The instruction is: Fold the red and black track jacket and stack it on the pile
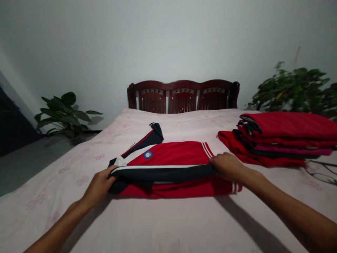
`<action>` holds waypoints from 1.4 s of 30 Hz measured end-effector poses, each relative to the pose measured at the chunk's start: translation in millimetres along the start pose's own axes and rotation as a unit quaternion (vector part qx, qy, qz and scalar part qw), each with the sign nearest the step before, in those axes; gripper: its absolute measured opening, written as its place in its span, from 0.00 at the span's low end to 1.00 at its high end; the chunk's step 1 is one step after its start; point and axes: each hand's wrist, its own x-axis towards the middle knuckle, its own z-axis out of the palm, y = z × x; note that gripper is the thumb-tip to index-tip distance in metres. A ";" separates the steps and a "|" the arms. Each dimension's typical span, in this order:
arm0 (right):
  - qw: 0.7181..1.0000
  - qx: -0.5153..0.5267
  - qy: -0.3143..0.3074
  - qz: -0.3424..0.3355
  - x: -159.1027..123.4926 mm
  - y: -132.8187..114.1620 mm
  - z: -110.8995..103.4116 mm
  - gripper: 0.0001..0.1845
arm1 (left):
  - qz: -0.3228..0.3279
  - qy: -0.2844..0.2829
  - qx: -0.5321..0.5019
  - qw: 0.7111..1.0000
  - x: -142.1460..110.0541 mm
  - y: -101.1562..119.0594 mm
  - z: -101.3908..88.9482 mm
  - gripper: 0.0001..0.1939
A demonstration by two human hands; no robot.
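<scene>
While both hands grip its ends, the red jacket (171,165) lies between them.

Two hands on the bed (168,225): left hand (98,184), right hand (226,166). One red jacket (171,154) spread flat. One stack of folded clothes (284,138). Two potted plants (63,114). One wooden headboard (183,95).

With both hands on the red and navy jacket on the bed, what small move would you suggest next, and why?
Probably fold the navy sleeve flat across the jacket: the left hand and right hand each grip one end of it, and the other sleeve lies loose, angled toward the headboard.
</scene>
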 end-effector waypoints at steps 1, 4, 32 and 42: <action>1.000 0.000 -0.008 0.007 13.9 0.7 5.5 0.11 | -0.007 0.002 0.034 0.999 10.0 -0.9 6.6 0.18; 0.999 0.019 -0.030 0.017 42.0 -0.2 30.8 0.13 | -0.035 -0.026 0.148 0.988 28.0 -9.4 26.1 0.18; 0.983 0.170 -0.056 -0.029 36.1 15.9 52.8 0.23 | 0.026 -0.036 0.131 0.990 -4.1 -27.3 14.6 0.09; 0.953 0.152 0.260 0.022 -4.4 31.4 28.9 0.14 | -0.005 0.048 0.115 0.992 -15.8 -37.0 20.4 0.06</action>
